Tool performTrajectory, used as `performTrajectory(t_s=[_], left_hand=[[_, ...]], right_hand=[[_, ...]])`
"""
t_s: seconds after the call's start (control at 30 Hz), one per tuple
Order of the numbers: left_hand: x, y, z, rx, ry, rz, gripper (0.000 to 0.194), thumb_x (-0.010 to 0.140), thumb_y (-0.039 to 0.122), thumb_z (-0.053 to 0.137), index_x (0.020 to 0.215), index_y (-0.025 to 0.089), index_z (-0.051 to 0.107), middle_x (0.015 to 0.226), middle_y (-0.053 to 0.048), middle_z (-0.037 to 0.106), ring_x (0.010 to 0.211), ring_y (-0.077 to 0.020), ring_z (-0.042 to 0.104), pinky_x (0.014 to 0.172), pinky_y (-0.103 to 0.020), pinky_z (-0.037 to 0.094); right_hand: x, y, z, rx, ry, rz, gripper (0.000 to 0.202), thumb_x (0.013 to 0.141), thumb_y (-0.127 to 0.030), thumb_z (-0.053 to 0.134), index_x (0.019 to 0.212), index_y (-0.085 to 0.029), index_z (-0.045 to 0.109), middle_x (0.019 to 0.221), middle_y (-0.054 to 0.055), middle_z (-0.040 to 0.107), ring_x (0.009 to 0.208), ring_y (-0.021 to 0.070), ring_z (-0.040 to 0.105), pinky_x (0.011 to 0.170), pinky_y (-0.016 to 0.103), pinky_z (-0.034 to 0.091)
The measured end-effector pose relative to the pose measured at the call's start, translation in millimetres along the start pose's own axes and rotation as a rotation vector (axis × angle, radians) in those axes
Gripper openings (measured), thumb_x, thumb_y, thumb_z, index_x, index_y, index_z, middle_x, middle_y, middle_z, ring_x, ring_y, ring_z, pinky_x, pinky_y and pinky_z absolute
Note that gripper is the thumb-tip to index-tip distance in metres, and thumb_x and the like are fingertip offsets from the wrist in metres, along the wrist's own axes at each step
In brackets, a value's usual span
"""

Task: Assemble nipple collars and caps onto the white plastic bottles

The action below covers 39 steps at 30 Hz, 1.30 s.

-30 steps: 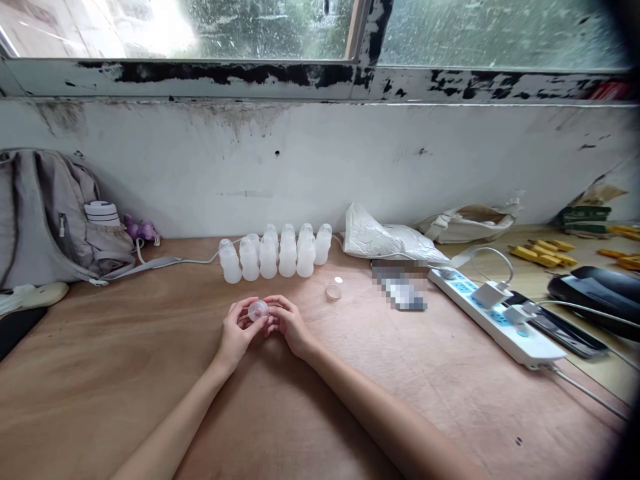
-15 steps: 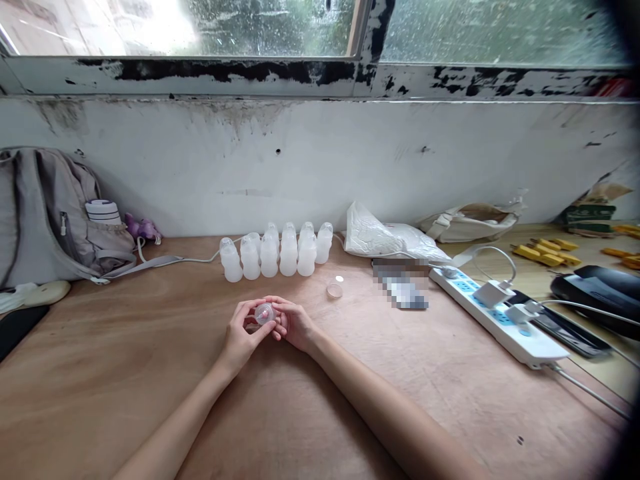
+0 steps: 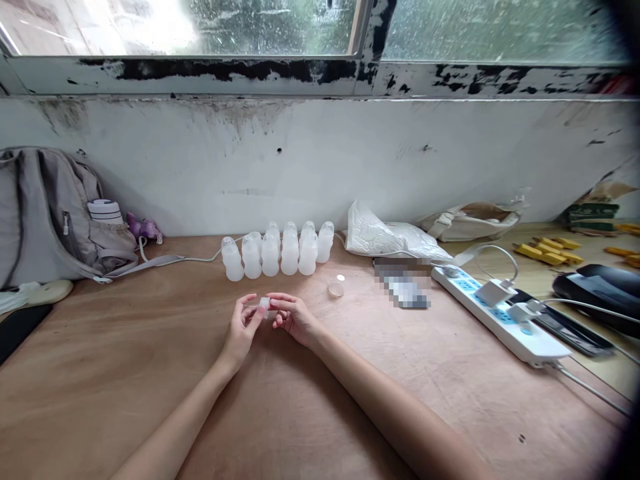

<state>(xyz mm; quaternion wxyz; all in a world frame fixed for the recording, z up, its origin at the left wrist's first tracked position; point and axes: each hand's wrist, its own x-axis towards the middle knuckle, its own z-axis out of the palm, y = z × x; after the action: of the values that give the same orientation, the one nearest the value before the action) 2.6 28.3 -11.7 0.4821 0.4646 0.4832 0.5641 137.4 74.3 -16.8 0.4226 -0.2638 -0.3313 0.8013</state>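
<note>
Between my fingertips, above the wooden table (image 3: 125,347), is a small translucent white plastic cap (image 3: 265,305), turned side-on. My left hand (image 3: 241,331) pinches it from the left with thumb and fingers. From the right, the fingers of my right hand (image 3: 296,319) close on its other side, the lower fingers curled. Beyond my hands several frosted white bottles with clear domed tops (image 3: 290,250) stand upright in a group. To the right of my hands lie a shallow clear round lid (image 3: 335,290) and a small white disc (image 3: 341,277).
A grey backpack (image 3: 50,207) and a black flat item (image 3: 20,333) are at the left. Along the wall lies a white plastic bag (image 3: 375,233). A phone-like blurred object (image 3: 403,283), a white power strip (image 3: 500,317) with cables and yellow pieces (image 3: 547,251) are at the right.
The cap has been tipped from facing me, with a pinkish piece visible in it, to side-on. My fingers have shifted around it, and the hands stay in nearly the same place.
</note>
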Motion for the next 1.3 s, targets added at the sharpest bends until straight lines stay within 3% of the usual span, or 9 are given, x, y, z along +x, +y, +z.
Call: performTrajectory(t_s=[0.17, 0.3, 0.4, 0.57, 0.7, 0.87, 1.07, 1.3], left_hand=[[2, 7, -3.8, -0.344, -0.015, -0.166, 0.038, 0.076, 0.039, 0.053, 0.107, 0.020, 0.043, 0.088, -0.005, 0.065, 0.073, -0.0157, 0.064, 0.070, -0.028, 0.048], [0, 10, -4.1, -0.395, -0.111, -0.187, 0.033, 0.080, 0.038, 0.049, 0.107, 0.019, 0.044, 0.080, -0.005, 0.067, 0.069, -0.0166, 0.065, 0.064, -0.027, 0.050], [-1, 10, -2.4, -0.300, -0.131, -0.210, 0.035, 0.080, 0.041, 0.047, 0.105, 0.017, 0.047, 0.072, -0.005, 0.068, 0.061, -0.0163, 0.065, 0.058, -0.026, 0.051], [-3, 11, -1.4, -0.070, -0.061, -0.222, 0.044, 0.081, 0.051, 0.037, 0.101, 0.015, 0.050, 0.061, -0.003, 0.065, 0.045, -0.0144, 0.061, 0.042, -0.023, 0.048], [-5, 11, -1.2, 0.048, -0.095, -0.144, 0.041, 0.077, 0.047, 0.046, 0.103, 0.016, 0.048, 0.065, -0.002, 0.064, 0.047, -0.0147, 0.062, 0.042, -0.023, 0.049], [-5, 7, -1.3, 0.226, -0.028, -0.093, 0.038, 0.078, 0.044, 0.046, 0.106, 0.019, 0.047, 0.065, -0.001, 0.064, 0.046, -0.0142, 0.061, 0.039, -0.022, 0.048], [-5, 9, -3.5, 0.436, 0.003, 0.026, 0.029, 0.075, 0.042, 0.049, 0.091, 0.018, 0.057, 0.077, -0.004, 0.064, 0.049, -0.0135, 0.059, 0.037, -0.020, 0.044], [-7, 6, -2.4, 0.514, 0.014, 0.115, 0.018, 0.076, 0.037, 0.048, 0.076, 0.020, 0.053, 0.061, 0.002, 0.056, 0.051, -0.0121, 0.055, 0.042, -0.018, 0.042]], right_hand=[[-4, -13, 7, -0.097, 0.099, -0.107, 0.021, 0.067, -0.021, 0.065, 0.086, -0.014, 0.059, 0.054, -0.004, 0.055, 0.037, 0.0042, 0.044, 0.037, 0.017, 0.042], [-10, -19, 16, -0.317, 0.024, -0.060, 0.024, 0.068, -0.030, 0.064, 0.085, -0.013, 0.060, 0.055, -0.002, 0.054, 0.043, 0.0075, 0.049, 0.034, 0.017, 0.040], [-11, -16, 19, -0.391, 0.030, -0.059, 0.023, 0.064, -0.031, 0.067, 0.077, -0.013, 0.059, 0.060, -0.001, 0.056, 0.044, 0.0081, 0.050, 0.035, 0.018, 0.041], [-7, -4, 14, -0.408, 0.067, -0.049, 0.022, 0.064, -0.029, 0.065, 0.078, -0.013, 0.059, 0.051, -0.003, 0.055, 0.043, 0.0084, 0.050, 0.037, 0.018, 0.041], [-8, -1, 13, -0.472, 0.025, -0.122, 0.025, 0.067, -0.031, 0.063, 0.084, -0.013, 0.062, 0.058, -0.001, 0.058, 0.045, 0.0077, 0.049, 0.037, 0.017, 0.038], [-10, 8, 14, -0.578, 0.088, -0.259, 0.019, 0.069, -0.031, 0.061, 0.079, -0.014, 0.060, 0.063, -0.001, 0.058, 0.047, 0.0077, 0.048, 0.039, 0.018, 0.039], [-11, 16, 13, -0.650, 0.180, -0.332, 0.015, 0.074, -0.032, 0.055, 0.080, -0.018, 0.054, 0.064, -0.002, 0.054, 0.046, 0.0080, 0.047, 0.040, 0.019, 0.039], [-20, 12, 23, -0.818, 0.191, -0.445, 0.011, 0.075, -0.028, 0.053, 0.070, -0.018, 0.053, 0.060, -0.003, 0.050, 0.050, 0.0089, 0.042, 0.046, 0.020, 0.036]])
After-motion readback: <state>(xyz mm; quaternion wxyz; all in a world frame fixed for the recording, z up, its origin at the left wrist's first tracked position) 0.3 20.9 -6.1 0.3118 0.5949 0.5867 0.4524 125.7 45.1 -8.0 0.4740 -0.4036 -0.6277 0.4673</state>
